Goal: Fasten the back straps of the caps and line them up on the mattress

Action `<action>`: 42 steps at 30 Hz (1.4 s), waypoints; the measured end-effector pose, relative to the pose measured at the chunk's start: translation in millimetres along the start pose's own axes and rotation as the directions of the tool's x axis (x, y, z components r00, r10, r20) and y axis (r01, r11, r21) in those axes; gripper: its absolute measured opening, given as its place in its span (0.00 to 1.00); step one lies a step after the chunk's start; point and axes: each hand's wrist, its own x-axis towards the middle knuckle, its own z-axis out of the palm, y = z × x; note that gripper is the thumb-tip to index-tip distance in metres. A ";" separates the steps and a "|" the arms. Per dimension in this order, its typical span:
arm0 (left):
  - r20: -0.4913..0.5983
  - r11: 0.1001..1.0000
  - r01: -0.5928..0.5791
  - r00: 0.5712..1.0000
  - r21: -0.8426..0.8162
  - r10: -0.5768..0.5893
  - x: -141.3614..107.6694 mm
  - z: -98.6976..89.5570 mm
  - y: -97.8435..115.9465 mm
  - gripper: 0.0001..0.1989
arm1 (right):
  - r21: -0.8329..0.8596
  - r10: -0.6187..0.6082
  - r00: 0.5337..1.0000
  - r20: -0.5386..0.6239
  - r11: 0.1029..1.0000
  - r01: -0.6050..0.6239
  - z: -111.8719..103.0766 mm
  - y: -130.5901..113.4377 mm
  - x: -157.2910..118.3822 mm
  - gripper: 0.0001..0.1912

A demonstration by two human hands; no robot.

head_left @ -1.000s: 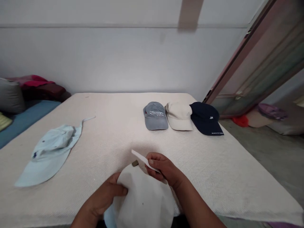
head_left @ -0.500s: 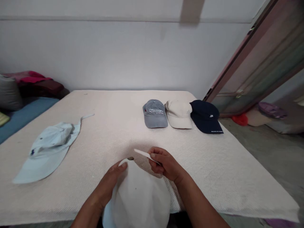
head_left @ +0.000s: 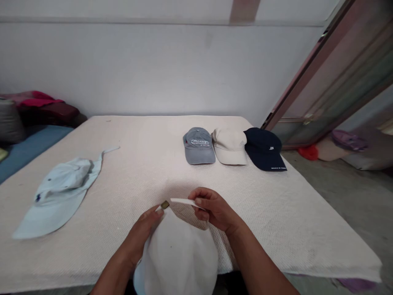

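Note:
A white cap (head_left: 181, 254) is at the near edge of the table, its back opening facing away from me. My left hand (head_left: 147, 223) pinches the cap's rim beside a small brass-coloured buckle (head_left: 165, 204). Between the thumb and fingers of my right hand (head_left: 211, 207) is the cap's white strap (head_left: 183, 201), its free end pointing left, close to the buckle but apart from it. The fingertips of my left hand are partly hidden behind the cap.
A pale blue cap (head_left: 61, 192) with a loose strap lies at the left. Grey (head_left: 199, 147), beige (head_left: 230, 147) and navy (head_left: 264, 148) caps sit in a row at the back right of the cloth-covered table (head_left: 138, 159).
The strap has tilted from slanting to nearly level, its tip nearer the buckle. The buckle has turned and shows more of its face. The view has shifted slightly.

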 end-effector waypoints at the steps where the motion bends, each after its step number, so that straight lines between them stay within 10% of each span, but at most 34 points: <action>1: 0.015 1.000 0.004 1.000 0.005 -0.004 -0.3 1.7 1.1 0.22 | 0.009 -0.011 1.000 -0.006 1.000 0.011 -0.3 -0.9 -0.2 0.09; 13: 0.002 0.964 0.032 0.999 0.265 -0.034 7.2 0.5 -7.0 0.20 | 0.036 -0.031 0.998 -0.051 0.999 0.032 2.9 -4.4 2.6 0.16; 42: 0.098 1.000 0.002 0.995 0.024 -0.004 -4.3 -1.1 -14.0 0.08 | -0.170 0.214 0.960 0.181 0.968 -0.184 8.9 0.4 -1.7 0.11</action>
